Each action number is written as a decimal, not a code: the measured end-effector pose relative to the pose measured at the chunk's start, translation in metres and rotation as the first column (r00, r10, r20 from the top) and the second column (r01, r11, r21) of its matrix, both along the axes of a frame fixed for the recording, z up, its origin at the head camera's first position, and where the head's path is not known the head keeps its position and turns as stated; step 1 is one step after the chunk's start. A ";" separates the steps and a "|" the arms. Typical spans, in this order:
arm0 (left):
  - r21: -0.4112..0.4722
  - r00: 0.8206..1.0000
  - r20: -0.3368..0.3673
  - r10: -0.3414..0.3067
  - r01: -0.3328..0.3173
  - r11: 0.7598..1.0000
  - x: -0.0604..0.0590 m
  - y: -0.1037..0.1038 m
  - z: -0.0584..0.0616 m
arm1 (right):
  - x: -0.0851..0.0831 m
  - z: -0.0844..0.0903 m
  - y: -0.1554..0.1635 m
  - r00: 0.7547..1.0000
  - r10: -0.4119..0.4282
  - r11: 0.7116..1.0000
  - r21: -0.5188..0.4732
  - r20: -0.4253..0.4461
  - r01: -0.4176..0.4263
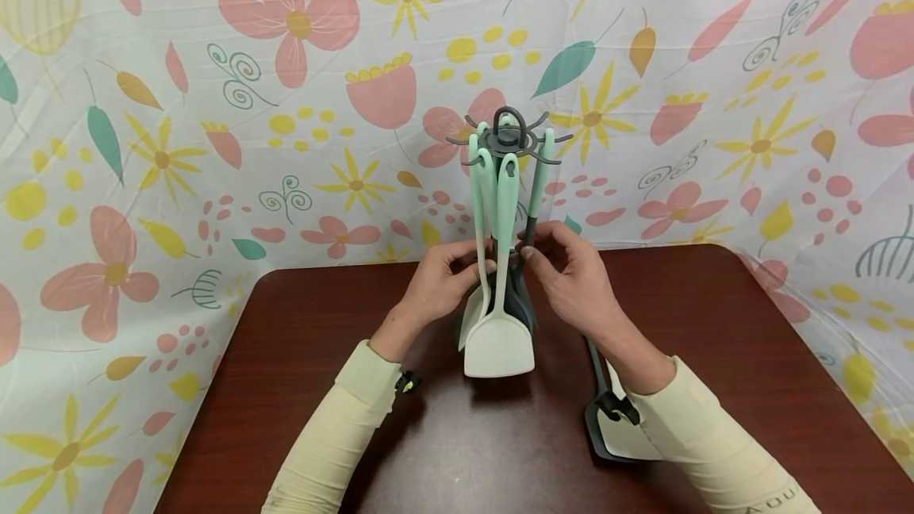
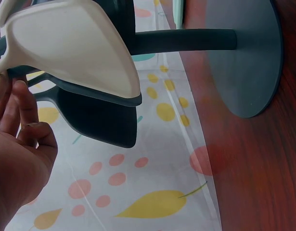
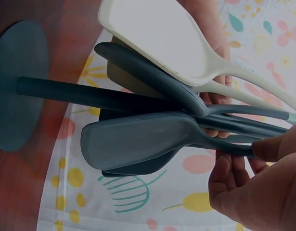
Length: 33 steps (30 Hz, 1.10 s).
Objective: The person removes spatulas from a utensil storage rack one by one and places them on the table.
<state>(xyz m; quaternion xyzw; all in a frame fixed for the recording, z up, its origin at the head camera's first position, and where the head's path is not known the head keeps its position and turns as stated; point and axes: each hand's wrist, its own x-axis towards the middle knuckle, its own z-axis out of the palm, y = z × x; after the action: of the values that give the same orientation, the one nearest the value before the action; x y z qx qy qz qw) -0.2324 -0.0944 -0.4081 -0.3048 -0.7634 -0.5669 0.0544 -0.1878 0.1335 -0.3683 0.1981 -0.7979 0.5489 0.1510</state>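
A dark utensil stand (image 1: 510,136) with a hooked top and round base (image 2: 249,57) stands on the table, mint-handled utensils hanging around its pole. At its front hangs a white spatula (image 1: 500,346); dark spatulas hang behind. My left hand (image 1: 443,280) reaches in from the left among the utensil necks, its fingertips close to a dark spatula (image 2: 99,115); I cannot tell whether they grip it. On the other side my right hand (image 1: 578,280) pinches the neck of a dark spatula (image 3: 138,139) between thumb and fingers.
Under my right forearm, a dark utensil (image 1: 594,435) and a white one (image 1: 628,441) lie on the brown table (image 1: 457,450). A floral cloth (image 1: 300,133) hangs right behind the table's back edge. Black straps circle near my wrists.
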 end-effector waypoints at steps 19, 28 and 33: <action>-0.005 1.000 -0.009 0.007 -0.007 1.000 -0.001 0.000 0.000 | 0.001 0.003 0.005 1.000 -0.027 1.000 0.006 -0.012 0.027; 0.005 1.000 -0.016 0.001 -0.001 1.000 -0.001 0.001 0.000 | 0.002 0.003 0.008 0.999 -0.038 0.999 0.007 -0.014 0.038; 0.025 1.000 -0.017 -0.007 0.008 1.000 -0.002 0.001 -0.001 | 0.001 0.003 0.009 0.999 -0.041 0.999 0.015 -0.014 0.041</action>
<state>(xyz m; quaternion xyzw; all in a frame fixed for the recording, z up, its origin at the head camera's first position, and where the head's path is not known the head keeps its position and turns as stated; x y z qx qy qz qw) -0.2343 -0.0933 -0.4086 -0.3119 -0.7547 -0.5739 0.0625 -0.1865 0.1424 -0.3654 0.1867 -0.8049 0.5382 0.1663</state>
